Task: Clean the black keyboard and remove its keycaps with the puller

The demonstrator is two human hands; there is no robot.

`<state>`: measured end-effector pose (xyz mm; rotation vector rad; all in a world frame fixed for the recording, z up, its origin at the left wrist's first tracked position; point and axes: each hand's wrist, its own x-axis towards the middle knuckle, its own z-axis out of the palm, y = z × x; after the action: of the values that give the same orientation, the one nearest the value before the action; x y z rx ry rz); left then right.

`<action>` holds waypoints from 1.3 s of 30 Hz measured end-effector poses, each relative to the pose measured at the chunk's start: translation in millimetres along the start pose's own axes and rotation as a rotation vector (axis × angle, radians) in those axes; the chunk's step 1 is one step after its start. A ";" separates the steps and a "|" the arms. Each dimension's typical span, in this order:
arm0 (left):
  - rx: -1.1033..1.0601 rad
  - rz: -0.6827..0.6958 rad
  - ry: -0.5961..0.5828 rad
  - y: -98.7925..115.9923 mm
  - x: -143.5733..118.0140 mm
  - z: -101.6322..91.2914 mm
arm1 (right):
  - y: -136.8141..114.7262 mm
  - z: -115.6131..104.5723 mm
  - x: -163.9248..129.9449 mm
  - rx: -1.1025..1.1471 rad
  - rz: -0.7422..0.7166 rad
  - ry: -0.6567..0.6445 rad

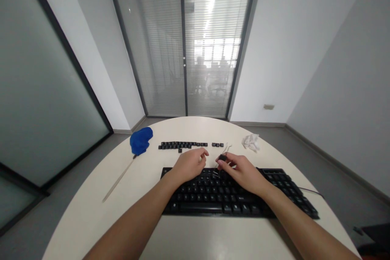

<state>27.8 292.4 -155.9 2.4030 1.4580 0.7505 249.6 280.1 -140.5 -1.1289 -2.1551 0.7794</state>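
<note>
Looking down, we see our two hands over a black keyboard [237, 195] on a round white tabletop [91, 211]. Our right hand [243, 172] rests on the top rows of keys. Its fingers are curled shut around a small black keycap [222, 157], pinched at the fingertips just above the keyboard's far edge. A thin wire keycap puller [227, 147] lies just past that hand on the tabletop. Our left hand [189, 164] hovers near the top left of the keyboard. Its fingers are loosely bent, with thumb and pointer finger close together, and we cannot tell if they hold anything.

Behind the hands, a row of loose black keycaps [183, 145] lies in a line. A blue cloth [141, 140] sits to the left, touching the end of a long thin stick [118, 178]. A crumpled white tissue [250, 142] lies to the right.
</note>
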 end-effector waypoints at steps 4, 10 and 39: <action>0.023 0.096 -0.085 5.9 -7.5 5.0 | -0.5 1.5 -1.0 -0.035 -0.035 -0.047; -0.021 0.124 -0.108 3.3 -4.9 5.3 | -1.5 3.9 -3.1 -0.150 -0.113 -0.122; -0.362 0.329 -0.208 -11.4 -1.9 11.5 | 16.6 2.4 4.3 0.078 -0.022 -0.079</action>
<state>24.7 296.9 -171.2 2.3684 0.7803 0.7300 254.4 291.1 -153.0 -1.0487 -2.1788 0.9037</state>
